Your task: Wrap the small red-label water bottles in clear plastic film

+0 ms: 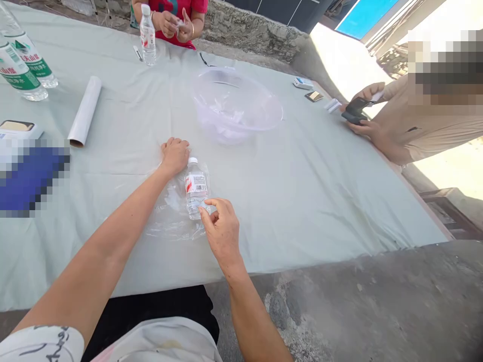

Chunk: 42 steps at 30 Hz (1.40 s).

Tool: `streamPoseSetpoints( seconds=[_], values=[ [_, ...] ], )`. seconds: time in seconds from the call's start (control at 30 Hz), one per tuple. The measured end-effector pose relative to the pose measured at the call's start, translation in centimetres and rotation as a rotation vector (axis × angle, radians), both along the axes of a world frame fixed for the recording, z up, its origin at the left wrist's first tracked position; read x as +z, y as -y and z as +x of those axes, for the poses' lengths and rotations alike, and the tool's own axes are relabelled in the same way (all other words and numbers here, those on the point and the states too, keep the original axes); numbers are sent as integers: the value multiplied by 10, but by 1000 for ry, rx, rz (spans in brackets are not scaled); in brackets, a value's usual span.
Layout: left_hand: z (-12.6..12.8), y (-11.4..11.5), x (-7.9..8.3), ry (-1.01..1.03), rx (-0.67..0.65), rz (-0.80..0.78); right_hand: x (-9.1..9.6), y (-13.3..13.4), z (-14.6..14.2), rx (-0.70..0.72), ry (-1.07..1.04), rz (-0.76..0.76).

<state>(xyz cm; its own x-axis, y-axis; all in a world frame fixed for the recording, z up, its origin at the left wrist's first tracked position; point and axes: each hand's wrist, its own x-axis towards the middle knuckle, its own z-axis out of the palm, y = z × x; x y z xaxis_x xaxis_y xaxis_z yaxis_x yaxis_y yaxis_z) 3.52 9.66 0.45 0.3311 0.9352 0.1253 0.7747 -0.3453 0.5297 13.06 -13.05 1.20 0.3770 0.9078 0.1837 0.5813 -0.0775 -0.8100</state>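
A small clear water bottle (196, 193) with a white cap and a red-and-white label lies on a thin sheet of clear plastic film (171, 221) on the cloth. My left hand (175, 156) rests beside the cap, its fingers laid on the film and partly turned from view. Near the bottle's base, my right hand (222, 223) pinches thumb and forefinger together over what looks like the film's edge. The right hand's other fingers are curled in.
Ahead stands a translucent basin (237, 108) with plastic inside. A white roll (86, 111) and large bottles (32, 70) are at left. Across the table, a person in red (171, 22) works near another small bottle (147, 37). A person at right holds a dark device (354, 110).
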Motion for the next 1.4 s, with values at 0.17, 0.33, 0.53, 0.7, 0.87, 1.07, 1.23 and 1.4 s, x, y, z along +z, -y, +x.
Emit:
streamPoseSetpoints(
  seconds=[0.17, 0.33, 0.53, 0.7, 0.87, 1.07, 1.23, 1.4],
  values=[
    [-5, 0, -5, -3, -8, 35, -1, 1, 0, -15, 19, 4],
    [-1, -6, -2, 96, -17, 16, -1, -1, -4, -4, 62, 53],
    [-10, -4, 2, 582, -67, -160, 9, 4, -1, 124, 7, 147],
    [-19, -5, 4, 844, -149, -280, 7, -27, 28, -101, -236, 196],
    [-19, -11, -4, 931, -113, -284, -17, -72, 52, -27, 160, -133],
    [-19, -12, -11, 987, -105, -277, -25, -74, 42, 120, 193, -181],
    [-21, -13, -14, 1106, -73, -281, -12, -60, 21, 144, -222, -173],
    [-33, -16, -18, 1392, 55, -290, -3, -54, 0, 179, -222, -221]
  ],
)
